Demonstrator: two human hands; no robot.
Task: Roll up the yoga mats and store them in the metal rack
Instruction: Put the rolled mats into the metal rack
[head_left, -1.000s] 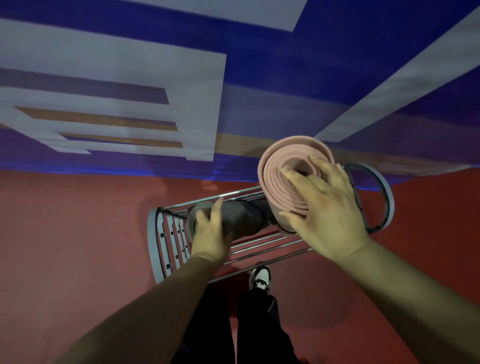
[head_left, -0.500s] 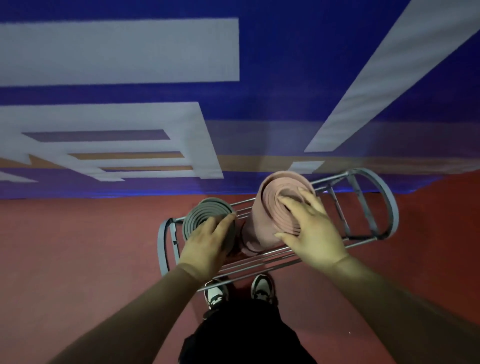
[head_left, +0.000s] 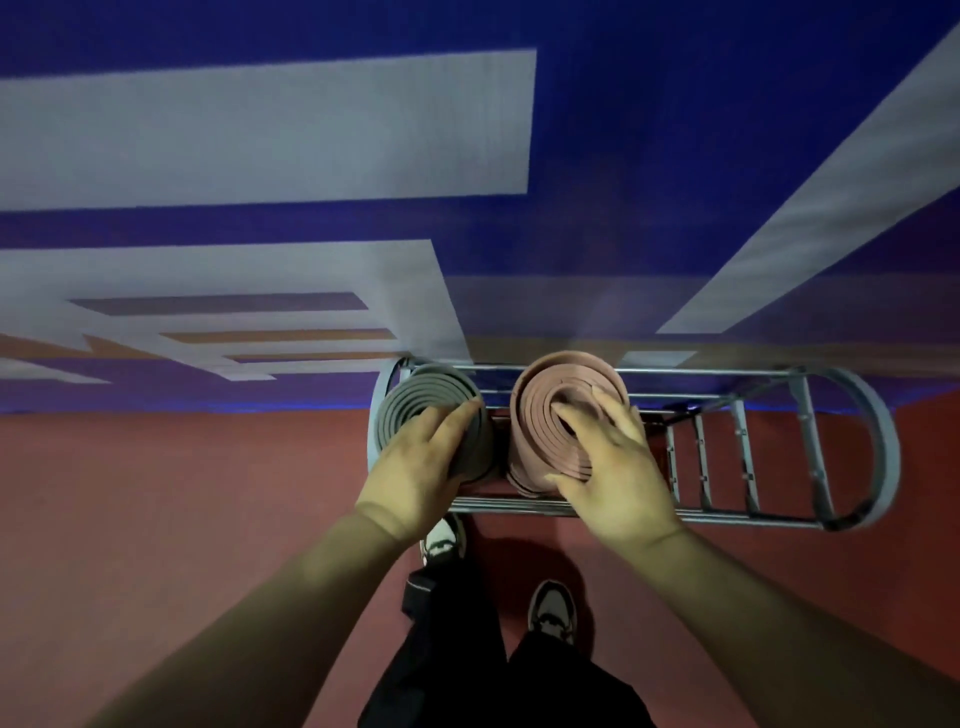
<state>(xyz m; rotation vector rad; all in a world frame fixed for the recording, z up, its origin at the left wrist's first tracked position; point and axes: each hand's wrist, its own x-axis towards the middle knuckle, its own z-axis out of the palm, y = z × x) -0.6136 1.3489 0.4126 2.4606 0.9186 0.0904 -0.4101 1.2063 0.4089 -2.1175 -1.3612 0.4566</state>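
A grey rolled mat (head_left: 423, 408) stands on end at the left end of the metal rack (head_left: 878, 441). My left hand (head_left: 415, 473) rests on its top end, fingers laid flat across the spiral toward its right rim. Beside it stands a pink rolled mat (head_left: 545, 415), also upright in the rack. My right hand (head_left: 615, 473) presses on its top with fingers spread over the coils and the thumb along the near edge. The two rolls stand close together, a narrow gap between them.
The rack stands on red floor (head_left: 182, 519) against a blue wall with white shapes (head_left: 260, 130). Its right half (head_left: 737, 457) holds only bare bars. My legs and shoes (head_left: 553, 610) are just in front of the rack.
The pink mat has gone from held above the rack to standing down in it. The grey mat has been tipped from lying to upright. The rack now sits level and nearer in view.
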